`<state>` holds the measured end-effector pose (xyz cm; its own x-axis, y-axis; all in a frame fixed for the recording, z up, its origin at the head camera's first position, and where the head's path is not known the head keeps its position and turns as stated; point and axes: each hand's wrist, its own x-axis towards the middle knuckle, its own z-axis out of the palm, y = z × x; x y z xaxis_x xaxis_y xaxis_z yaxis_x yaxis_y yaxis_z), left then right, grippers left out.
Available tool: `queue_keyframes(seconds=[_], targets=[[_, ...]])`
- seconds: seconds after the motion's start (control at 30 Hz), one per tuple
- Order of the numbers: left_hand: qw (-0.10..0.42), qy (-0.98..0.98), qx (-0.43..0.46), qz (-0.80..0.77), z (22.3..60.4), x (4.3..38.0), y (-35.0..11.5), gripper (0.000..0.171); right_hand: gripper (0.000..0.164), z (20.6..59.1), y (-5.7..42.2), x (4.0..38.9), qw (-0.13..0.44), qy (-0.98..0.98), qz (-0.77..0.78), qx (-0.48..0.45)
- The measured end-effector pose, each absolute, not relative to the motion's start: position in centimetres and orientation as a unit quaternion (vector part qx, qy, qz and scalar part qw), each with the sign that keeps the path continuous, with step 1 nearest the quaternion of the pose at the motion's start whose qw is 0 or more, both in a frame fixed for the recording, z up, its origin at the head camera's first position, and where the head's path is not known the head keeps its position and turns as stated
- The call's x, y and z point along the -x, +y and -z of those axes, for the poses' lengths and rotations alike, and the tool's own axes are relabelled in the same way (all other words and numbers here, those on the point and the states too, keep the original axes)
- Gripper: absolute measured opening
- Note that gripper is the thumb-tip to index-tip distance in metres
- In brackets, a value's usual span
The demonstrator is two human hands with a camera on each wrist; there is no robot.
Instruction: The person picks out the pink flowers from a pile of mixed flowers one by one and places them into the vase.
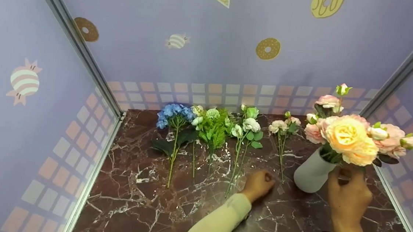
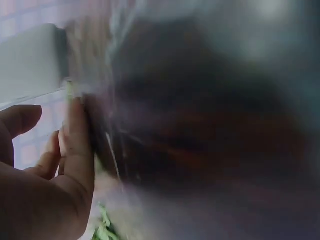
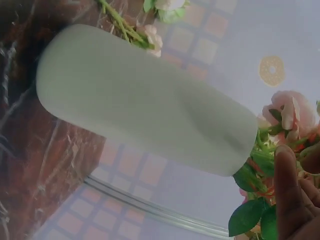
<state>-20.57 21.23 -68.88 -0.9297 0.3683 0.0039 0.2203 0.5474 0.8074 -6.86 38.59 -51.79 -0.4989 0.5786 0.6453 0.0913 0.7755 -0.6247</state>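
A white vase [image 1: 310, 173] stands at the right of the table, filled with pink and pale yellow roses [image 1: 348, 134]. My right hand [image 1: 349, 201] is beside the vase mouth under the blooms, its thumb and curled fingers pinching among the rose stems. In the right wrist view the thumb [image 3: 289, 185] lies close to the vase rim, near green leaves [image 3: 247, 217]. My left hand [image 1: 259, 184] rests low over the table with loosely bent fingers, near the stem end of a pale pink rose spray [image 1: 281, 136]. Its thumb and fingers stand apart in the left wrist view.
Left of the vase several stems lie in a row: a blue hydrangea [image 1: 175, 115], a green leafy bunch [image 1: 214, 127] and white roses [image 1: 250, 125]. Patterned lilac walls [image 1: 210, 61] close off the back and both sides of the dark marbled table [image 1: 130, 198].
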Motion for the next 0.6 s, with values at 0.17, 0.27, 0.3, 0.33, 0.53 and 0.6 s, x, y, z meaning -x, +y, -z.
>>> queue_keyframes(seconds=[0.17, 0.27, 0.3, 0.33, 0.53, 0.6], targets=[[0.052, 0.915, -0.133, -0.377, 67.7, 21.8, 24.1, 0.019, 0.013, 53.5, 37.2, 5.8, 0.439, -0.844, -0.247, 0.185], [0.053, 0.940, -0.126, -0.312, 66.2, 21.6, 25.1, 0.037, 0.011, 54.8, 36.3, 5.2, 0.429, -0.851, -0.243, 0.179], [0.055, 0.948, -0.127, -0.287, 65.6, 21.4, 25.3, 0.041, 0.010, 55.2, 36.0, 5.0, 0.427, -0.854, -0.240, 0.175], [0.052, 0.956, -0.128, -0.260, 65.6, 21.4, 25.6, 0.041, 0.010, 55.6, 35.8, 4.9, 0.423, -0.857, -0.239, 0.173], [0.013, 0.971, -0.132, -0.196, 66.9, 21.9, 26.9, 0.033, 0.010, 56.8, 35.0, 4.7, 0.384, -0.875, -0.249, 0.158], [0.019, 0.965, -0.139, -0.224, 67.7, 22.5, 27.0, 0.025, 0.009, 56.9, 35.0, 4.8, 0.368, -0.880, -0.255, 0.155]])
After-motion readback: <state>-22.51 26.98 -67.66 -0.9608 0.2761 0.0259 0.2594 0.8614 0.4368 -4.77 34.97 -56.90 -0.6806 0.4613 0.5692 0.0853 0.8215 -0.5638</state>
